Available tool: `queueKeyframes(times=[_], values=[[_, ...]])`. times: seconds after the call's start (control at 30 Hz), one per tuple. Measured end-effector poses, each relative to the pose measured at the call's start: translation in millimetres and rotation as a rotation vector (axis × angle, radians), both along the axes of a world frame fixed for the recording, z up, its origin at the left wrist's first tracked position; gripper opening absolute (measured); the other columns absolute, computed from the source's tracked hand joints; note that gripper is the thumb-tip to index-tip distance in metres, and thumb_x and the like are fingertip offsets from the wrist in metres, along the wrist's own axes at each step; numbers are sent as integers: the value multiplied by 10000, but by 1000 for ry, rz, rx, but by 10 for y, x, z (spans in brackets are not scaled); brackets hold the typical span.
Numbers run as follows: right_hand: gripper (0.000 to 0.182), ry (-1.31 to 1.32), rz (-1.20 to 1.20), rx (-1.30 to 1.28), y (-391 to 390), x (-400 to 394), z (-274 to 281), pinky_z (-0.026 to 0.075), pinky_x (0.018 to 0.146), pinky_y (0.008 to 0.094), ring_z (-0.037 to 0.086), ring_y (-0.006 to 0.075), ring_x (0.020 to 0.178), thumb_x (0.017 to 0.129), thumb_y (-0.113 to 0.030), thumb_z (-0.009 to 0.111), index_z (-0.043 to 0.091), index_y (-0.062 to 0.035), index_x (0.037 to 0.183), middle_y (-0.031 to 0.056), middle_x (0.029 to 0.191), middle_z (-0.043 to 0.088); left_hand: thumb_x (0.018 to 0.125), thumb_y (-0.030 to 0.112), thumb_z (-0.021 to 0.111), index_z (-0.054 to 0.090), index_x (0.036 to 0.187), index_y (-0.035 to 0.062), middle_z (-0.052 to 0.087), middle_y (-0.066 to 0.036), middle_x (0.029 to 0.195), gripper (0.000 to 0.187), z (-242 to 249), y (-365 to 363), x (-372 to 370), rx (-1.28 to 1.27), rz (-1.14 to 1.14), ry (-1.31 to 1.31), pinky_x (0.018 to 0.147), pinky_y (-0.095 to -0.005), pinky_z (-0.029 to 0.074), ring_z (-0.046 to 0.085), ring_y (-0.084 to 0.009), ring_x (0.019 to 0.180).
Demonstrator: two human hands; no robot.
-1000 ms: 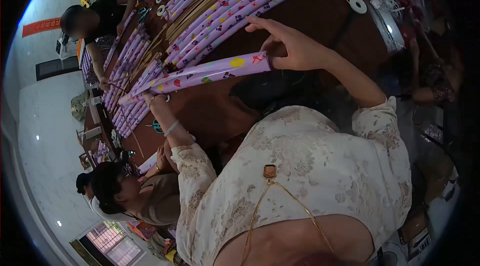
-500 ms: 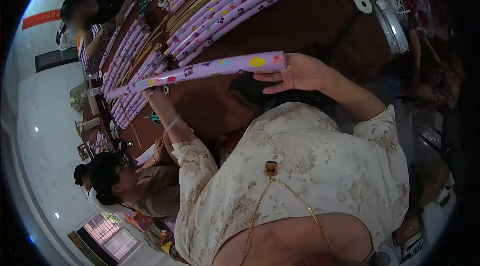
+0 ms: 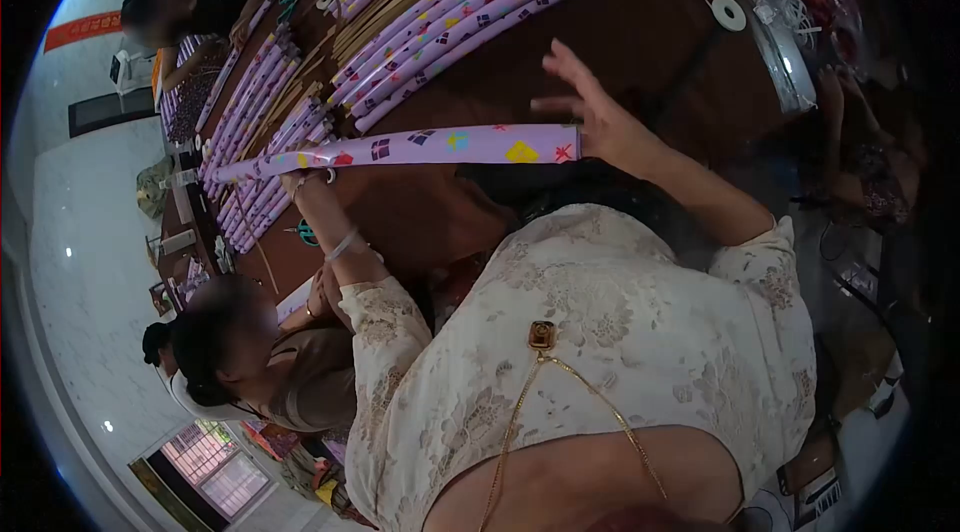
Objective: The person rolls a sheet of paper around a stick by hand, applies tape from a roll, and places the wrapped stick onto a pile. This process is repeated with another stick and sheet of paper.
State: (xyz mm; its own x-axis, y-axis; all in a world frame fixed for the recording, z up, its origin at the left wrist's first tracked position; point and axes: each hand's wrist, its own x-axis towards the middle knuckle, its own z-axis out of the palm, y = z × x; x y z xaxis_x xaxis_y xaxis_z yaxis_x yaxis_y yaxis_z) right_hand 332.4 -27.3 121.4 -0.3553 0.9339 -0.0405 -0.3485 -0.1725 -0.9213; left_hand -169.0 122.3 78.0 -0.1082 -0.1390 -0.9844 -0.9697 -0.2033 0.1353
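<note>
Over brown tabletop [image 3: 410,222], left hand [image 3: 297,178] grips a glossy tube [image 3: 400,147].

So the gift-wrap roll [image 3: 400,146] runs crosswise in front of the torso, left hand [image 3: 294,181] at the left part, right hand [image 3: 602,126] by the right end. Beyond it, long rolls [image 3: 500,17] are spread over the table [image 3: 640,47], with a tape roll [image 3: 729,13] off to their right. Scissors [image 3: 306,232] sit just nearer than the left hand. One co-worker's [image 3: 315,367] close on the left, another [image 3: 218,7] further off, far left.
</note>
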Motion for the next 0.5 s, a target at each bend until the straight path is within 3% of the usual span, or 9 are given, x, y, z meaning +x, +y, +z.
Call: queueKeyframes(times=[0.03, 0.07, 0.1, 0.2, 0.23, 0.27, 0.33, 0.4, 0.5], values=[[868, 365, 119, -424, -27, 13, -57, 443, 848, 389, 430, 265, 1124, 751, -7, 601, 17, -150, 1377, 154, 1336, 242, 815, 329, 478, 558, 933, 17, 593, -125, 871, 343, 59, 590, -296, -9, 17, -16, 621, -430, 504, 587, -244, 693], [821, 729, 236, -849, -48, 23, -92, 443, 855, 387, 431, 260, 1120, 770, -14, 583, 42, -133, 1377, 154, 1324, 266, 817, 333, 475, 559, 932, 18, 594, -126, 870, 346, 36, 576, -336, -19, 33, -32, 622, -430, 504, 587, -244, 692], [821, 728, 237, -851, -68, 8, -106, 443, 855, 387, 431, 260, 1120, 770, -14, 583, 42, -133, 1377, 154, 1324, 266, 817, 333, 475, 559, 932, 18, 594, -126, 870, 346, 16, 487, -268, -20, 35, -32, 622, -430, 504, 587, -244, 692], [690, 298, 167, -388, -133, -26, -110, 440, 870, 387, 438, 259, 1112, 779, 16, 542, 181, -99, 1356, 136, 1314, 286, 785, 509, 412, 544, 948, 157, 575, -81, 864, 410, -24, 11, 264, 480, -773, 833, 727, -406, 481, 576, -213, 768], [748, -28, 59, 19, -93, -20, -118, 394, 917, 417, 420, 267, 1133, 733, 6, 603, 195, -101, 1351, 118, 1342, 249, 785, 509, 412, 544, 948, 157, 575, -81, 864, 410, -23, -15, 292, 478, -769, 836, 727, -406, 481, 576, -213, 768], [748, -27, 64, 21, -41, 17, -60, 394, 917, 417, 420, 267, 1133, 733, 6, 603, 195, -101, 1351, 118, 1342, 249, 818, 477, 384, 526, 992, 102, 582, -121, 896, 437, -13, -23, 323, 569, -738, 865, 663, -414, 505, 585, -245, 708], [836, -626, -146, 731, 64, 106, 106, 370, 935, 409, 383, 254, 1171, 681, 16, 646, 181, -132, 1360, 108, 1370, 199, 849, 450, 349, 502, 1049, 44, 587, -171, 945, 477, -45, 82, 97, 551, -761, 859, 578, -412, 535, 596, -276, 653], [856, -656, -155, 777, 62, 57, 90, 352, 943, 404, 343, 251, 1203, 659, 19, 658, 188, -140, 1356, 111, 1382, 174, 847, 437, 366, 504, 1038, 39, 584, -180, 941, 463, -74, 20, 162, 605, -779, 889, 567, -409, 533, 590, -273, 628], [757, 132, -105, -68, -23, -41, -85, 373, 910, 430, 390, 285, 1163, 711, 69, 575, 209, -119, 1346, 129, 1376, 184, 849, 410, 382, 497, 1025, 18, 572, -210, 907, 445, -411, 151, -255, 828, -952, 831, 538, -411, 525, 571, -266, 589]])
